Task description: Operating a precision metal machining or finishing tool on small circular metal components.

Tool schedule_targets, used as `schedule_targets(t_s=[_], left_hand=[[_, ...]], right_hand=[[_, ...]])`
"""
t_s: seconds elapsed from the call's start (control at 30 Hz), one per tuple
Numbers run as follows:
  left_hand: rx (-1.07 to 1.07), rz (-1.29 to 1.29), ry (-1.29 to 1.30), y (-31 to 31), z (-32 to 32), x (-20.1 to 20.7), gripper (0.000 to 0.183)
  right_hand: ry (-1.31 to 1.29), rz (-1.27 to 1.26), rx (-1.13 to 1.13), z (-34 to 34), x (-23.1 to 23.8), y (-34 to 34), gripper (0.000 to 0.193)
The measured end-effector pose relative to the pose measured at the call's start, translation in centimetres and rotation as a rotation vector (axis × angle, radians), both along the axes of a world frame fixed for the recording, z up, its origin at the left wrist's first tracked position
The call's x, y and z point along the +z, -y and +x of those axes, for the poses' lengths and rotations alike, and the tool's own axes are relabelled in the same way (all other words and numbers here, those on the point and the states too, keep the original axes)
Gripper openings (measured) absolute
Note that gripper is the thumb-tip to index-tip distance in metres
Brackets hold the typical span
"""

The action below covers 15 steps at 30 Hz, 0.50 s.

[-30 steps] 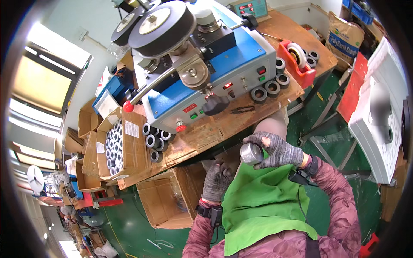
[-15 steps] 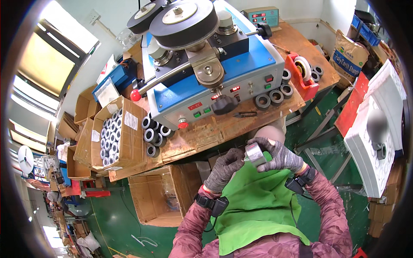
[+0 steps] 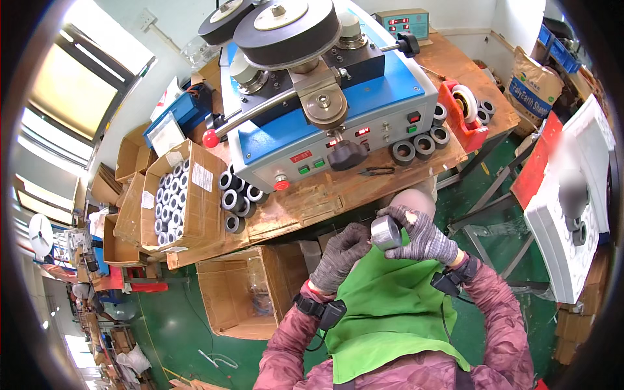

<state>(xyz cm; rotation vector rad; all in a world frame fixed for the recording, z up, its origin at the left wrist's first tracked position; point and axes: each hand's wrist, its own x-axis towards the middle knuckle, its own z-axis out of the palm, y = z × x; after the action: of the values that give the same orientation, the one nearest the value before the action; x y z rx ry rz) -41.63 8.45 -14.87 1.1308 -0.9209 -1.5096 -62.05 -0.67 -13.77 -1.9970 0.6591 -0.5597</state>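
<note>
in the head view, my grey-gloved right hand (image 3: 422,238) is holding a shiny silver cylindrical piece (image 3: 386,233) lower right of centre; my grey-gloved left hand (image 3: 342,256) is resting curled just beside it, whether gripping anything i cannot tell.

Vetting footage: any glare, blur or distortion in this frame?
Head view: glare whitens parts of the dark-framed window; head view: grey blur smears part of the white moulded panel; head view: fisheye bends the brown wooden workbench edge, corners black; head view: the silver cylindrical piece in the grey-gloved right hand reads clearly.
</note>
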Motion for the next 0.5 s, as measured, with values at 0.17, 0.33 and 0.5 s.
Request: schedule_targets(t_s=[0.17,0.33,0.5], left_hand=[[0.05,0.044,0.111,0.3,-0.4,0.7,0.022],[0.052,0.03,0.158,0.5,-0.6,2.9,0.028],[0.127,-0.207,0.189,-0.9,2.0,3.4,0.042]], right_hand=[[-0.07,-0.224,-0.084,0.8,1.4,0.0,0.07],[-0.139,-0.248,-0.142,1.3,1.0,0.2,0.07],[0.031,0.028,-0.056,0.3,-0.4,0.7,0.073]])
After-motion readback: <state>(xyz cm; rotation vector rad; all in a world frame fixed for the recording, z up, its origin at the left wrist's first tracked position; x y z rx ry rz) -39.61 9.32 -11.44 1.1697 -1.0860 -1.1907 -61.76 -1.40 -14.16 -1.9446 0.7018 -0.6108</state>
